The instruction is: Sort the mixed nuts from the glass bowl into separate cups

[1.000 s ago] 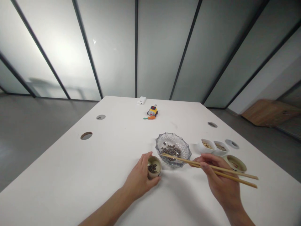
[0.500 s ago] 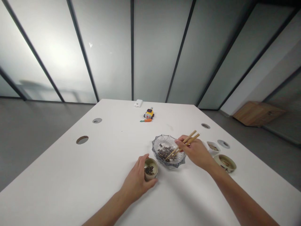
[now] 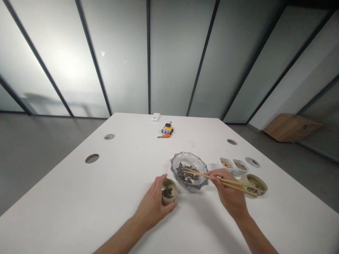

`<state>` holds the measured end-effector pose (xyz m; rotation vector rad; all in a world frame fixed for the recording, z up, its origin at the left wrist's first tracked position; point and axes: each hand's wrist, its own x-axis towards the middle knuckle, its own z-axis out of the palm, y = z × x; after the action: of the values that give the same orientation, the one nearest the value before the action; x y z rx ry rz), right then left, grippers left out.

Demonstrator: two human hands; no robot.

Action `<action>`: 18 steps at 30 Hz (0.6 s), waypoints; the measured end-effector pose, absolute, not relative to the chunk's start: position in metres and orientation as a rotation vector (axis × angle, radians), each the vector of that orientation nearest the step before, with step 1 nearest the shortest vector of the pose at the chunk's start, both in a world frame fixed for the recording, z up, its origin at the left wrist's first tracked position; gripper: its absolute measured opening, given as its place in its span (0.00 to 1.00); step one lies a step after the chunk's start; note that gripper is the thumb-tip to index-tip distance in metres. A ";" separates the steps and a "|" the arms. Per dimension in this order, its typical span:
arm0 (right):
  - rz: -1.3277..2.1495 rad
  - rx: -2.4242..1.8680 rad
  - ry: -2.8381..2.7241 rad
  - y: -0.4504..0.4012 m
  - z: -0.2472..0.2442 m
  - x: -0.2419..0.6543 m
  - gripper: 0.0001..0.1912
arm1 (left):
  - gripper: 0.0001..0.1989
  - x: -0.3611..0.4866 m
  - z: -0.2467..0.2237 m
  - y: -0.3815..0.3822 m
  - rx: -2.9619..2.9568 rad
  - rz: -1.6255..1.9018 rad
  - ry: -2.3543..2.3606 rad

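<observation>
My left hand is wrapped round a small ceramic cup standing on the white table; several dark beans lie inside it. With my right hand I grip a pair of wooden chopsticks, held low and nearly level. Their tips are over the dark beans in the clear glass bowl, which has a scalloped rim and stands just right of the cup. Whether a bean is between the tips is too small to tell.
Right of the bowl are two white dishes with small pieces in them and a wider ceramic bowl. A toy car, a toy carrot and a white device lie farther back on the table. Round holes pierce its sides.
My right hand has moved down and to the right, and the chopsticks now lie flatter, with their tips farther back in the bowl. My left hand still holds the cup.
</observation>
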<state>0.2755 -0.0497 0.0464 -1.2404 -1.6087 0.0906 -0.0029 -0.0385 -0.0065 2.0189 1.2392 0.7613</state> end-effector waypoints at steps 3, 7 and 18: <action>0.137 -1.216 -1.654 -0.053 0.043 0.274 0.12 | 0.42 -0.003 -0.007 -0.039 2.026 0.772 1.244; 0.168 -1.209 -1.733 -0.055 0.040 0.273 0.11 | 0.42 -0.003 -0.009 -0.039 2.036 0.798 1.241; 0.153 -1.143 -1.908 -0.059 0.032 0.270 0.10 | 0.41 -0.004 -0.009 -0.038 2.037 0.811 1.212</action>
<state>0.2696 -0.0590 0.0322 -1.1431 -1.9079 0.1533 -0.0040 -0.0379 -0.0092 2.0375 1.2124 0.8107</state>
